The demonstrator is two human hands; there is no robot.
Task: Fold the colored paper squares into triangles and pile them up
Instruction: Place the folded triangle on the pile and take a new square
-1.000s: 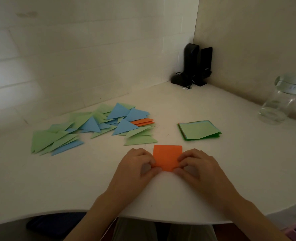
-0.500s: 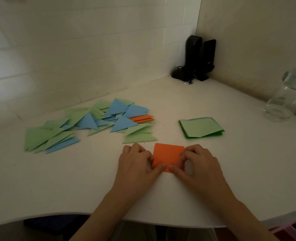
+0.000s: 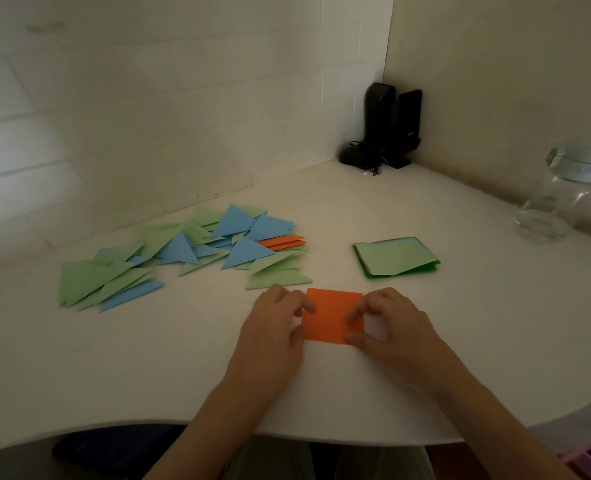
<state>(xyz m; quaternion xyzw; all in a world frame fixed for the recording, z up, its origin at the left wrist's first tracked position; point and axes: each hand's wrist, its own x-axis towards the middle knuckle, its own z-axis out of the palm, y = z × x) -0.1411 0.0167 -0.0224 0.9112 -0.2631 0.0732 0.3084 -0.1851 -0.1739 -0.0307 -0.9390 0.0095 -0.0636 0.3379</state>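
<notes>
1. The white table (image 3: 425, 358) has a curved near edge and runs back into a corner between a pale brick wall and a plain wall.
2. A loose spread of folded triangles (image 3: 183, 251) lies on the left half of the table, mostly light green and blue, overlapping one another; 2 orange ones (image 3: 282, 241) show at its right edge.
3. The left hand (image 3: 276, 323) rests at the orange square's left edge, fingers curled, fingertips on the paper.
4. The right hand (image 3: 391, 323) is at the square's right edge, thumb and forefinger bent in a narrow pinch on the paper.
5. A stack of unfolded squares (image 3: 394, 258) sits right of the triangles, apart from them, a light green sheet on top with darker green and a blue edge beneath.
6. The orange square (image 3: 332, 317) lies flat near the table's front edge, between both hands, plain and uncreased where visible, just in front of the nearest green triangle.
7. A clear glass jar (image 3: 561, 199) stands at far right.
8. 2 black upright devices (image 3: 387, 126) stand in the corner.
</notes>
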